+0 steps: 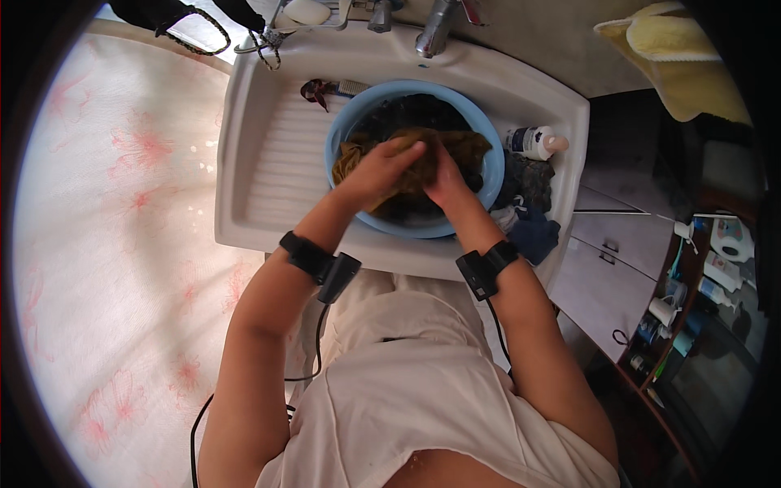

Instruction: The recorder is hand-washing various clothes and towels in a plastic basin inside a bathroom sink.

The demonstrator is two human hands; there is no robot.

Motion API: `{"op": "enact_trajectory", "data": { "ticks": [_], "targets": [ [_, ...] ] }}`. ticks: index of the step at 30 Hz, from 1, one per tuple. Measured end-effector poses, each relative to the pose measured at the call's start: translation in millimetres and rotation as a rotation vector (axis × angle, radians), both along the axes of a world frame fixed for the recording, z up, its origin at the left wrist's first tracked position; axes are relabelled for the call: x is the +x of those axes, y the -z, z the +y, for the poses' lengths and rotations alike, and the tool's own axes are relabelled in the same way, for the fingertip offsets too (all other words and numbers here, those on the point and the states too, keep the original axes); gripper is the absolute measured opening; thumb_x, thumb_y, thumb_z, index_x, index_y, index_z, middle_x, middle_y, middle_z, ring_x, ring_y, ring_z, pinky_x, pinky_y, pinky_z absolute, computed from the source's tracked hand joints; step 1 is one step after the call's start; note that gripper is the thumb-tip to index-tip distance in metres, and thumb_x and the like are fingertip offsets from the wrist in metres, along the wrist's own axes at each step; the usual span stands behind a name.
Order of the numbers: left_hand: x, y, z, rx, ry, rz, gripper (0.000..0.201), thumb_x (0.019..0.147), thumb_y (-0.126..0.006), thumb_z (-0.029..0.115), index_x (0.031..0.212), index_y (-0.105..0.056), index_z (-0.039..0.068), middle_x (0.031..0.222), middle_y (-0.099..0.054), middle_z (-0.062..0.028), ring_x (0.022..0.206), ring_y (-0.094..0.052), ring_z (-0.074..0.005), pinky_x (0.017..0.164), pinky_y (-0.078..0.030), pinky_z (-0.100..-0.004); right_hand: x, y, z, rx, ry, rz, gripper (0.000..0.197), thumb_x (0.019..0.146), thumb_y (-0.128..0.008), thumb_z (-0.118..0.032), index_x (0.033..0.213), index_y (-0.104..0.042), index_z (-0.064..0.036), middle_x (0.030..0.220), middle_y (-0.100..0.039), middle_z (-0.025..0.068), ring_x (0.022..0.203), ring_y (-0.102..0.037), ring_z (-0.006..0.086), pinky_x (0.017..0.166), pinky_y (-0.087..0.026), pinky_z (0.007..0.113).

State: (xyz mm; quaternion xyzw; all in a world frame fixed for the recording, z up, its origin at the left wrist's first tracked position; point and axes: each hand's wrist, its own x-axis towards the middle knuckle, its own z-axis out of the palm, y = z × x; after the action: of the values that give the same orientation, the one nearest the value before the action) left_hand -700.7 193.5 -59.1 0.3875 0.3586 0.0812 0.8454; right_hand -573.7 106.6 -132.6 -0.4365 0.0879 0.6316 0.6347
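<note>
A light blue basin (pixel 405 230) stands in the white sink (pixel 281 232). My left hand (pixel 382 172) and my right hand (pixel 443 176) meet over its middle, both closed on a crumpled olive-brown cloth garment (pixel 474 149). Part of this fabric is bunched between my palms, and the rest spreads to either side of them. Dark wet-looking clothes (pixel 416 110) lie behind and beneath it in the basin. Some of my fingers are hidden by the cloth and by each other.
Left of the basin lies a brush (pixel 351 87) with a dark ribbon. To its right are a white bottle (pixel 530 143), dark grey cloth (pixel 534 183) and blue cloth (pixel 533 236). The faucet (pixel 436 32) rises behind; a yellow towel (pixel 671 49) hangs far right.
</note>
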Motion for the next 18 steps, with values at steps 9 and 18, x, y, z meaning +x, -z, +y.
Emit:
{"op": "enact_trajectory", "data": {
  "ticks": [9,18],
  "targets": [
    [59.8,46.0,1.9,1.086,0.062,0.755,0.056,0.081,-0.057,0.058,0.085,-0.071,0.005,0.073,-0.065,-0.0227,0.074,-0.064,-0.0394,0.069,-0.051,-0.0461,-16.7,25.9,12.5,-0.169,0.062,-0.024,0.040,0.096,-0.043,-0.036,0.118,-0.051,-0.0034,0.108,-0.059,0.0099,0.100,-0.058,0.0222,0.083,-0.048,0.035],
    [78.8,36.6,-49.3,1.120,0.252,0.714,0.052,0.083,-0.055,0.054,0.082,-0.071,0.004,0.071,-0.065,-0.0211,0.071,-0.065,-0.0394,0.069,-0.053,-0.0456,3.3,29.7,-12.1,-0.301,-0.013,-0.022,0.034,0.092,-0.046,-0.023,0.115,-0.054,0.0005,0.111,-0.059,0.0131,0.104,-0.057,0.0238,0.085,-0.046,0.039]
  ]
}}
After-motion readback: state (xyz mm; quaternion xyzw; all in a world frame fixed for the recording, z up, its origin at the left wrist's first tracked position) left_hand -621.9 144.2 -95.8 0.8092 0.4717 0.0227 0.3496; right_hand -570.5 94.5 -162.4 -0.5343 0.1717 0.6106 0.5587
